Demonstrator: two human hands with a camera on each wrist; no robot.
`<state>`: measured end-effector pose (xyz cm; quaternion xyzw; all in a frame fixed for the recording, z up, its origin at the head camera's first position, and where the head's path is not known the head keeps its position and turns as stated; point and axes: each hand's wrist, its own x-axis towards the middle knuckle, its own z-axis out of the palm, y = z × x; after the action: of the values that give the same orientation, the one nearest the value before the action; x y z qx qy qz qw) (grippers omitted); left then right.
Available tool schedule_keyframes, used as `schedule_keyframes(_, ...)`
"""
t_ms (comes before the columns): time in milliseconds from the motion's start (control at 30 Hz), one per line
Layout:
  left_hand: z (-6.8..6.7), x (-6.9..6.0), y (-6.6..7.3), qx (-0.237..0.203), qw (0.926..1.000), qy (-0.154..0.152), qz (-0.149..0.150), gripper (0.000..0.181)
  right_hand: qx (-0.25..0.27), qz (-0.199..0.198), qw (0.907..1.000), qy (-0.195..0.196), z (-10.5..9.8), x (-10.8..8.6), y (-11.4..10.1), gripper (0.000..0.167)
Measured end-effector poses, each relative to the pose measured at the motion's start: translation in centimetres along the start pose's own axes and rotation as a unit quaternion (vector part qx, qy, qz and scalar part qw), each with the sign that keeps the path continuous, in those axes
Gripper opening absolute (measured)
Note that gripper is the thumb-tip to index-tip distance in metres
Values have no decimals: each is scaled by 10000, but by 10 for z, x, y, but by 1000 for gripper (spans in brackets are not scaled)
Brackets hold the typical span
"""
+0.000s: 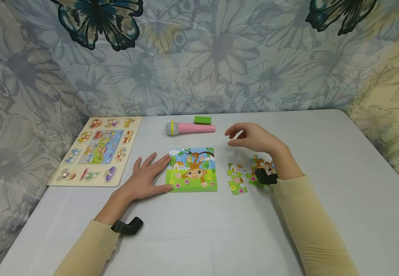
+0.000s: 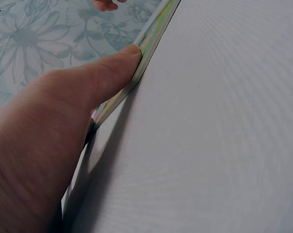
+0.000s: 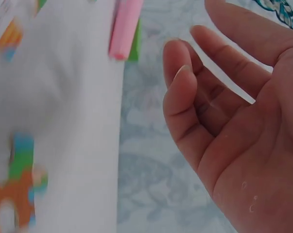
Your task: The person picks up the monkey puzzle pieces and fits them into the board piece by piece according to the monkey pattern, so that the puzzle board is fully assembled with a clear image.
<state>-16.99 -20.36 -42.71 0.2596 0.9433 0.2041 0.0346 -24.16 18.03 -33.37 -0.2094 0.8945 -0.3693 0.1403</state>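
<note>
Near the middle of the white table (image 1: 192, 237), my spread left hand (image 1: 145, 178) touches the monkey puzzle board (image 1: 191, 172) at its left edge, my loosely bent right hand (image 1: 252, 137) is empty, and jigsaw pieces (image 1: 237, 188) on the right seem left to fit, though some may be in.

Board, pale (image 1: 100, 147): lying flat at far left, a blue-and-green scene at its centre, small coloured figures around it. Toy microphone (image 1: 193, 128): far middle, pink handle pointing right, silver head to the left (yellow ring at the neck). Block, green (image 1: 202, 120): just beyond the handle. Surface (image 1: 192, 237): white covering. Backdrop (image 1: 220, 53): grey-blue flower print, yellowish at right. Butterflies, dark teal (image 1: 100, 23): two, far left and far right, both cut by the frame.
</note>
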Motion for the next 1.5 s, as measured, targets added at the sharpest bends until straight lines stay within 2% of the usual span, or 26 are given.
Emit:
schedule_keyframes(267,-1,-1,0,17,10000,7,-14,94,-88,-22,9999,46,-15,-26,18,37)
schedule_keyframes(500,0,0,0,-13,10000,42,22,94,-212,52,9998,-39,-13,-38,25,34)
schedule_keyframes(733,-1,0,0,19,10000,-33,-21,94,-351,121,9988,-311,3,-41,34,32)
schedule_keyframes(1033,-1,-1,2,-11,10000,37,24,94,-265,58,9975,-653,23,-38,37,28)
schedule_keyframes(1500,0,0,2,6,10000,-22,-79,94,-575,134,9960,-673,32,-35,35,32)
